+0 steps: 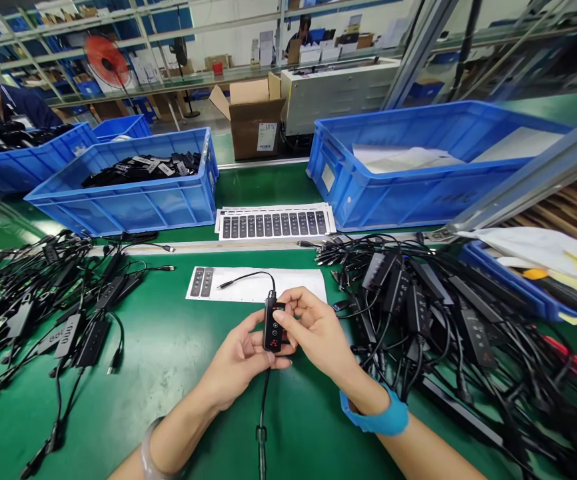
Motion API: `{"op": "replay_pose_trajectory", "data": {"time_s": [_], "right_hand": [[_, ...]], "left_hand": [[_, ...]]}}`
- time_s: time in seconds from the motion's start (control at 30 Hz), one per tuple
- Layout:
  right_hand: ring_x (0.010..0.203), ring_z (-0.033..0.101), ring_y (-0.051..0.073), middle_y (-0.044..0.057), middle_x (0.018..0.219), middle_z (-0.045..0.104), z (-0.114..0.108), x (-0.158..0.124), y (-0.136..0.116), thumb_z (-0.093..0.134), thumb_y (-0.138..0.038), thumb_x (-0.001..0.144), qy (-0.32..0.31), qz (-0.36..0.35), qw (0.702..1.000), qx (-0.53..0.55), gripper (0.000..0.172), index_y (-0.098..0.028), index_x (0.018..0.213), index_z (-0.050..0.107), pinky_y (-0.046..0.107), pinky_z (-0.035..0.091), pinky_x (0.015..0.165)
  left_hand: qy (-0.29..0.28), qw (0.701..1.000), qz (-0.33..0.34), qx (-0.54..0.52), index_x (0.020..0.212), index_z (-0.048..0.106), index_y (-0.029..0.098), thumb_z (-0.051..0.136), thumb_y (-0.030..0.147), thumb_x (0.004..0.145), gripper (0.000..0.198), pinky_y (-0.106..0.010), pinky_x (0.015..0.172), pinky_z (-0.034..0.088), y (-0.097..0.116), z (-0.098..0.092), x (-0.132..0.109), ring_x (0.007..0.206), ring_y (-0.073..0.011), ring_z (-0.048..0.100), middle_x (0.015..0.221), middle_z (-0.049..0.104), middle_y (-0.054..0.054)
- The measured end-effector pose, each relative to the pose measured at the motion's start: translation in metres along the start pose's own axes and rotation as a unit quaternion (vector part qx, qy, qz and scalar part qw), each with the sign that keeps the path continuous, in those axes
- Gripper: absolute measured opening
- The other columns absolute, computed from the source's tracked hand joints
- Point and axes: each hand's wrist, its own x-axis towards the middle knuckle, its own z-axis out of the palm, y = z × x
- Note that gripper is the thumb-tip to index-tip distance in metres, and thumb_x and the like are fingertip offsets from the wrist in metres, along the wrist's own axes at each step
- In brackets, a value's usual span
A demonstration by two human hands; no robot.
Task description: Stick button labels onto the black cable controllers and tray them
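Observation:
A small black inline cable controller (pixel 271 337) with round button marks and red print on its face is held upright over the table. My left hand (pixel 241 357) grips its lower part from the left, fingers behind it. On the other side, my right hand (pixel 313 327) presses its thumb on the upper face, its fingers curled by the right edge. A dark strip juts out there; I cannot tell whether it is a label edge. One thin cable with a plug (pixel 226 285) leaves the top, and another runs down. Behind lies a white label sheet (pixel 248 285) with two dark labels at its left.
A fuller label sheet (pixel 274 227) lies farther back. Piles of cabled controllers lie left (pixel 68 333) and right (pixel 418 300). Blue bins stand left (pixel 133 207) and right (pixel 393 200), with a cardboard box (pixel 253 127) between. Another person (pixel 23 107) is at far left.

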Motion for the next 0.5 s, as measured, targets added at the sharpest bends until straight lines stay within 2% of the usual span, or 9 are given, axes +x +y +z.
{"op": "replay_pose_trajectory", "data": {"time_s": [0.27, 0.5], "right_hand": [[0.052, 0.047, 0.008, -0.005, 0.070, 0.046, 0.0002, -0.0015, 0.0007, 0.068, -0.036, 0.080, 0.009, 0.000, 1.000, -0.027, 0.022, -0.020, 0.091, 0.056, 0.018, 0.047, 0.042], [0.053, 0.050, 0.009, -0.004, 0.072, 0.047, 0.0017, -0.0019, 0.0021, 0.068, -0.035, 0.078, 0.023, 0.012, 0.999, -0.048, 0.021, -0.021, 0.090, 0.058, 0.020, 0.050, 0.042]], "left_hand": [[0.000, 1.000, -0.001, 0.003, 0.132, 0.049, 0.019, 0.076, 0.020, 0.078, 0.060, -0.041, 0.089, 0.053, -0.0001, 0.0009, -0.0004, 0.106, -0.0287, 0.067, 0.107, 0.072, -0.012], [0.002, 1.000, 0.005, 0.024, 0.132, 0.049, 0.020, 0.073, 0.024, 0.082, 0.056, -0.038, 0.089, 0.053, -0.0007, 0.0022, -0.0007, 0.105, -0.0264, 0.067, 0.108, 0.072, -0.011]]}}
